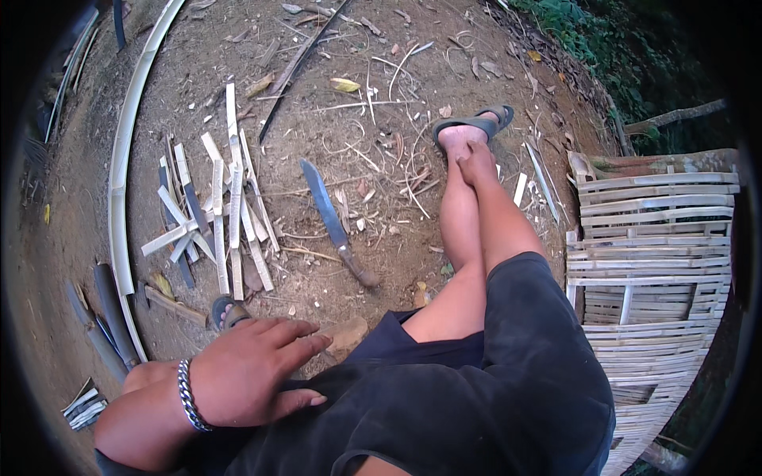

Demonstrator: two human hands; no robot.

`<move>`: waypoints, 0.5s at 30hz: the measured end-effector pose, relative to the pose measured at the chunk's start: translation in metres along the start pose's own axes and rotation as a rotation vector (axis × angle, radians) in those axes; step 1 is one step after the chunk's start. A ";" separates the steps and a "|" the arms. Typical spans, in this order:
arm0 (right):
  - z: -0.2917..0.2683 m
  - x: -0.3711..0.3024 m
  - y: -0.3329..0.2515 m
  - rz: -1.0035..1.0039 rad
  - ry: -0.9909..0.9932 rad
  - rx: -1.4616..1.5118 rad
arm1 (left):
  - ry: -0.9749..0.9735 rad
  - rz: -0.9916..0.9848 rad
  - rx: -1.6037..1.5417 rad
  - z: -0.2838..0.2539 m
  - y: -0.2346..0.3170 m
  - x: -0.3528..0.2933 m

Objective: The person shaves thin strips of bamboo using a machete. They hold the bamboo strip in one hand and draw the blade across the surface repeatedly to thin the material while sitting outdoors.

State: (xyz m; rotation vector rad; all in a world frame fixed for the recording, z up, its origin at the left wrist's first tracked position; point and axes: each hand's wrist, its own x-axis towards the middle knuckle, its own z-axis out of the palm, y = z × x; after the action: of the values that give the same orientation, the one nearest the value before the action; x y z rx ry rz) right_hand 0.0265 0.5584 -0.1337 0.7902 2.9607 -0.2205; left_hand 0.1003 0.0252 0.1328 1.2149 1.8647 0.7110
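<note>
My left hand (258,369) is held above my lap, fingers stretched out and a little apart, with nothing in it. A silver chain bracelet (189,394) circles that wrist. Reaching far down along my bare leg, my right hand (476,164) has its fingers curled against my right ankle (455,141), just above a dark sandal (474,125); some fingertips are hidden. Between my feet a machete (323,202) lies on the soil, its wooden handle toward me. To its left is a loose pile of split bamboo strips (236,190). Neither hand touches the machete or strips.
A long split bamboo length (119,182) runs along the left, near dark bamboo pieces (117,305). On the right stands a woven bamboo panel (651,258). Shavings and dry leaves (345,84) litter the ground; green plants (579,32) grow at the far right.
</note>
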 end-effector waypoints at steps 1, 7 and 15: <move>0.002 0.000 -0.002 -0.035 -0.042 -0.011 | 0.013 0.002 0.009 0.001 0.002 -0.002; 0.007 0.004 0.016 -0.248 -0.134 -0.022 | 0.098 0.002 0.003 0.006 0.001 -0.012; 0.022 -0.078 -0.066 -0.220 -0.125 0.212 | 0.463 -0.288 0.139 -0.047 -0.035 -0.036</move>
State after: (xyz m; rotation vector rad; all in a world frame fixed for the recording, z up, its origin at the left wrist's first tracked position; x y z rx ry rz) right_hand 0.0619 0.4605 -0.1394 0.4460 2.9331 -0.5818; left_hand 0.0527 -0.0234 0.1418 0.8827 2.4451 0.7545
